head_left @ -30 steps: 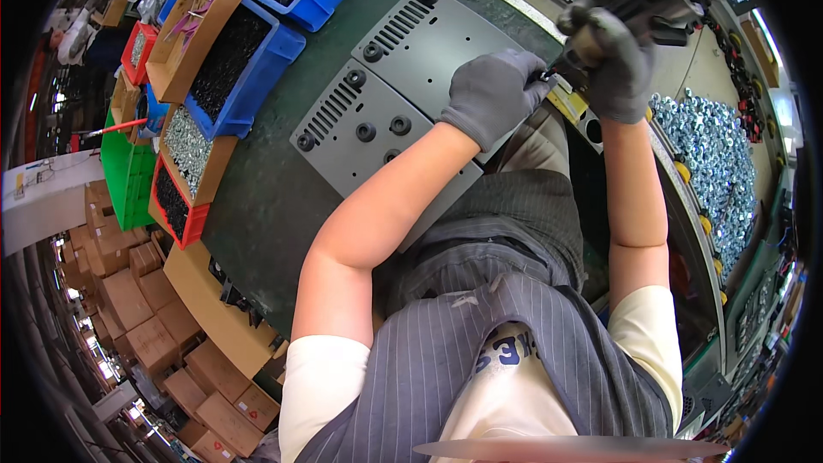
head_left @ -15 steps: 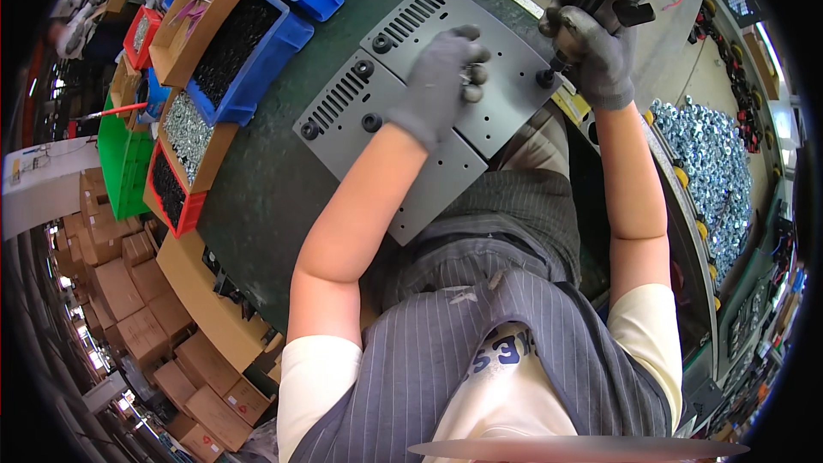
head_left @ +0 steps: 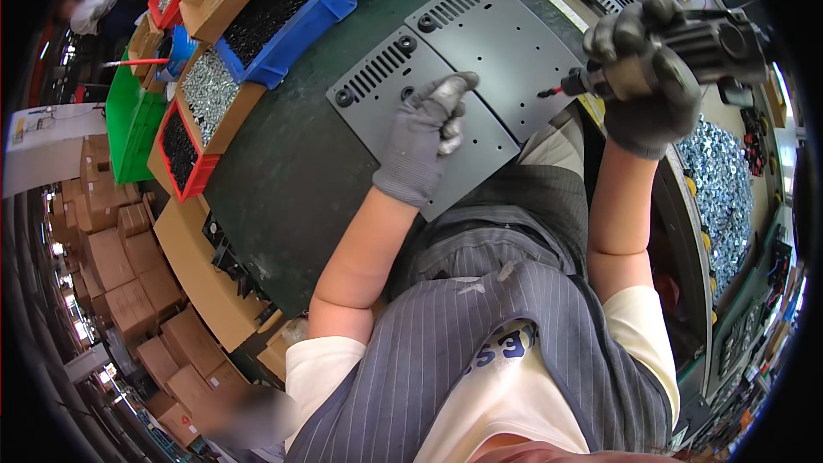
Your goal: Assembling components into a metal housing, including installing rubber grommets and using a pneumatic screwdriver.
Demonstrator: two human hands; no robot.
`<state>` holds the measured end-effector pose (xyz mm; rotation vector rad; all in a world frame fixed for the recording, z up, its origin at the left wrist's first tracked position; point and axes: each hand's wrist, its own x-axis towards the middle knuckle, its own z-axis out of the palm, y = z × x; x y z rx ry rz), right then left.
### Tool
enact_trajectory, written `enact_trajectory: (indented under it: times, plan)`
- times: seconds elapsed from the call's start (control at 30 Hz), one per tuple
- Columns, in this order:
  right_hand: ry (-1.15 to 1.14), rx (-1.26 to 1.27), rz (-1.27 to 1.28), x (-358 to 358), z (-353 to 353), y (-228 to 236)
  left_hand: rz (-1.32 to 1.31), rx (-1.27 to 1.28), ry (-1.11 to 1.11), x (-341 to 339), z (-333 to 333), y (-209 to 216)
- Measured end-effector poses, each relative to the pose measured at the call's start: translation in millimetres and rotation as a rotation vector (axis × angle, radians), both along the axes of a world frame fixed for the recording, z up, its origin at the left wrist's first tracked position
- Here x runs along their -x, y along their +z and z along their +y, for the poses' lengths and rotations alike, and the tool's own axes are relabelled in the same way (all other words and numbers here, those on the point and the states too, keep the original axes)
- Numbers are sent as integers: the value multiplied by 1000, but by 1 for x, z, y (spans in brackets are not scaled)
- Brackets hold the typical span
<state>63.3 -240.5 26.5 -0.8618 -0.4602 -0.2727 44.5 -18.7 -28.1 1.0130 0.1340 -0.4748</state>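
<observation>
Two grey metal plates lie side by side, a far plate point(head_left: 506, 43) and a near plate point(head_left: 471, 167), each with a row of slots and small holes. Black round feet point(head_left: 344, 97) sit at the slot ends; another, partly covered, is beside my left fingers. My gloved left hand point(head_left: 429, 124) is over the near plate, fingers curled; what they hold, if anything, is hidden. My gloved right hand point(head_left: 647, 77) grips a black power screwdriver point(head_left: 711, 45) above the far plate's right corner. Its bit point(head_left: 550, 93) points left over that plate.
At the left stand blue bins point(head_left: 279, 21) of black parts, a cardboard box point(head_left: 208, 90) of silver fasteners, a red bin point(head_left: 184, 150) and a green bin point(head_left: 133, 120). A heap of silver nuts point(head_left: 720, 197) lies at the right. Cardboard cartons point(head_left: 129, 270) are stacked lower left.
The screwdriver has come off the black foot at the far plate's right corner and swung from upright to nearly level. My left hand has drawn back from the far plate over the near one.
</observation>
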Motion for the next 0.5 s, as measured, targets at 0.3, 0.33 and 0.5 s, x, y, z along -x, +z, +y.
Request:
enact_trajectory:
  times: [0.3,0.33,0.5]
  plan:
    - [159,-38,-211,13,42,10,272,606,-111,19,3,-6]
    - [155,-85,-207,13,49,9,270,658,-137,20,4,-6]
    - [262,-45,-265,10,50,6,262,666,-137,27,6,0]
